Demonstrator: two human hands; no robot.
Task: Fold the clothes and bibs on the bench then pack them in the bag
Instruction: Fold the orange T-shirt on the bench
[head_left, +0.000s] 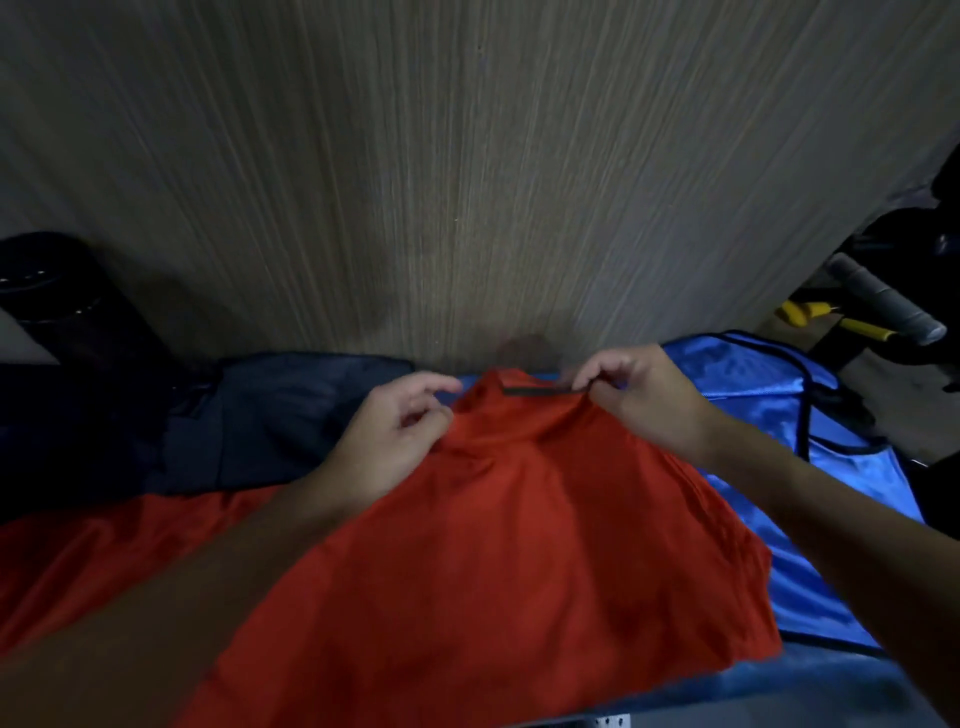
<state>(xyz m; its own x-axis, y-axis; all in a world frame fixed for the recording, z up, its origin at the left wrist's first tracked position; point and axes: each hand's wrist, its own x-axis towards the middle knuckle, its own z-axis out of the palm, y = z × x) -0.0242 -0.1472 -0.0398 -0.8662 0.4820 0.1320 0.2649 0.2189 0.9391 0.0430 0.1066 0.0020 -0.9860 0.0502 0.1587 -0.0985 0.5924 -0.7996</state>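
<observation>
A red shirt (493, 545) with a dark collar strip lies spread in front of me on the bench. My left hand (395, 431) pinches the cloth at the left of the collar. At the right end of the dark collar my right hand (639, 389) pinches the edge. A blue bib (753, 405) with dark trim lies under and to the right of the shirt. More red cloth (78, 561) spreads out at the lower left, partly under my left forearm. A dark navy garment (270, 415) lies at the left behind it.
A wood-grain wall panel (467, 182) rises right behind the bench. A black cylinder-shaped object (57, 291) stands at the far left. At the right are a grey-wrapped handle (883, 301), yellow parts (831, 319) and dark gear.
</observation>
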